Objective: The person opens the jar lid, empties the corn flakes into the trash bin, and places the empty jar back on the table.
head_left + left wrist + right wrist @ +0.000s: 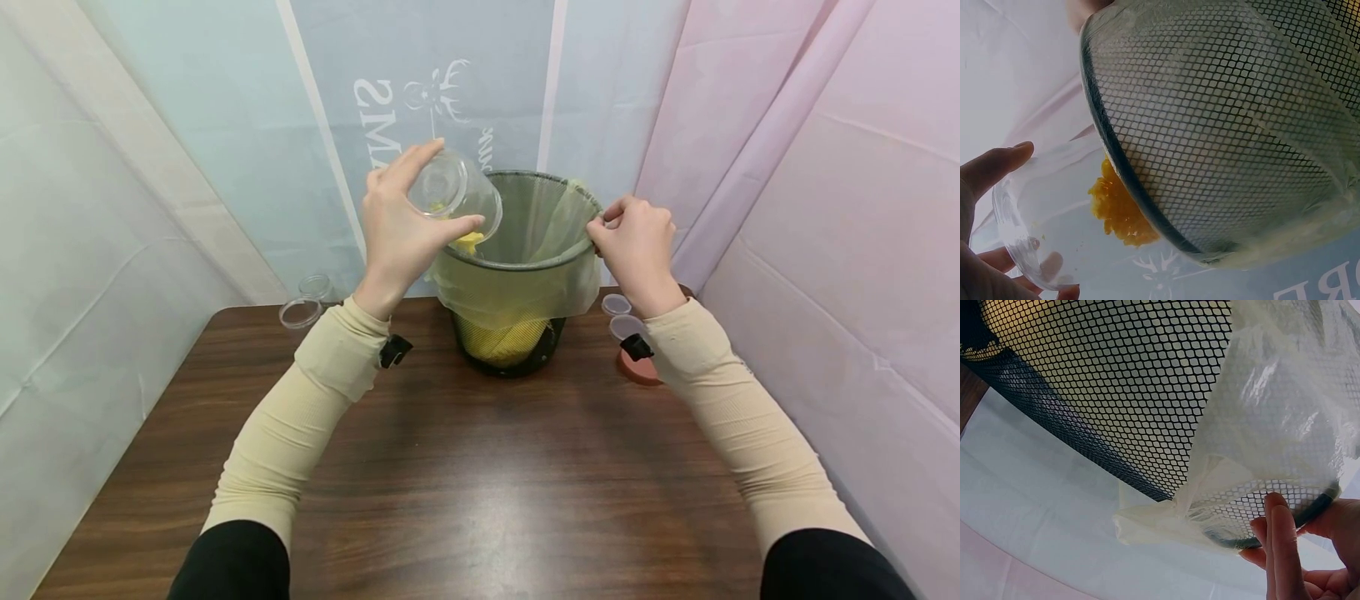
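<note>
My left hand (401,221) grips a clear plastic cup (450,185), tipped with its mouth toward a black mesh wastebasket (508,362). A yellow lumpy clump (1119,209) lies at the cup's mouth beside the basket rim in the left wrist view. A pale translucent bin liner (517,292) is folded over the rim, and something yellow shows through the mesh low down. At the basket's right side my right hand (633,246) pinches the rim and liner; in the right wrist view its fingers (1284,544) lie outside the mesh.
Two clear round containers (300,313) stand at the table's back left. Behind my right wrist are small clear lids (617,305) and a reddish round lid (639,369). The brown wooden table (480,492) meets fabric curtains (600,100) at the back and sides.
</note>
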Available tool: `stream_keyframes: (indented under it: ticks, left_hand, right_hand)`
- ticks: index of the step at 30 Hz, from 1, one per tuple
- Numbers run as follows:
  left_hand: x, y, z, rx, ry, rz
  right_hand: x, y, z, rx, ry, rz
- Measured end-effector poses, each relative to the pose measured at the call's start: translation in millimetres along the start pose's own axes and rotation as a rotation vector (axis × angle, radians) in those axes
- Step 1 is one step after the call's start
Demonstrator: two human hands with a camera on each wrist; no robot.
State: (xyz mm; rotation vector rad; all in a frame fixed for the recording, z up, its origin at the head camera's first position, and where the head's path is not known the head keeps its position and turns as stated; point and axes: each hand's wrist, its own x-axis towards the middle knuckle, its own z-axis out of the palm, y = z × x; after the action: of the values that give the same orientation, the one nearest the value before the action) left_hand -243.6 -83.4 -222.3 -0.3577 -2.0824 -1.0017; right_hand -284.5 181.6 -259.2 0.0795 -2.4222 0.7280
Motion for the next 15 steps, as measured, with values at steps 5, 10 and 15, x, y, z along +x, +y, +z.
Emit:
stream_keyframes:
  ticks: [5,10,15]
  left_hand:
    - [-0.1,0.7,0.6,-0.006,-0.007,0.043]
    - [-2.3,2.8,2.1,-0.006,-0.031,0.072]
    - [-2.2,5.1,2.3,0.001,-0.05,0.13]
  right_hand:
    - [-0.2,-0.3,-0.1,0.002,-0.01,0.003]
    - [-0.6,-0.6,-0.5,0.002,-0.023,0.012]
    - [-0.8,-1.2,-0.8,0.001,-0.022,0.015]
